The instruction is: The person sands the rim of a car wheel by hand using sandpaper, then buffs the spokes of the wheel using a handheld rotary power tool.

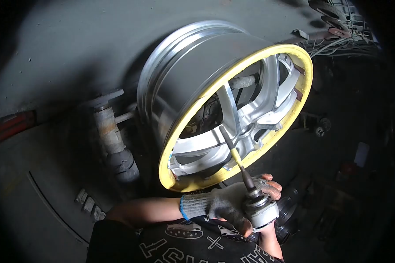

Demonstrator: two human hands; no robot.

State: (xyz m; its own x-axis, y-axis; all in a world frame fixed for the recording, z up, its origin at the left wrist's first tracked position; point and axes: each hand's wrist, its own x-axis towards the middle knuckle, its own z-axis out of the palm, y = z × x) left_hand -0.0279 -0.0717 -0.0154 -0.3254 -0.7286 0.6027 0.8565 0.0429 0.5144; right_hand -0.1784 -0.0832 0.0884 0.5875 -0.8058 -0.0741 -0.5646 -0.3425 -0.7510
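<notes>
My left hand [232,206] wears a grey knit glove with a blue cuff edge and worn orange fingertips. It curls round the neck of a die grinder [249,180] with a long shaft and a yellow band midway. My right hand [265,215] is a pale shape at the tool's rear; its fingers do not show clearly, but it appears closed there. The grinder's slim tip overlaps a spoke near the hub of a silver alloy wheel [232,105]; I cannot tell whether they touch. Yellow tape [197,105] covers the wheel's front rim.
A grey wall or panel [87,48] rises behind the wheel. Left of the wheel stands a dusty metal post [112,136]. Cables [342,46] and round discs [329,11] are at upper right. Small blocks [89,204] lie at lower left.
</notes>
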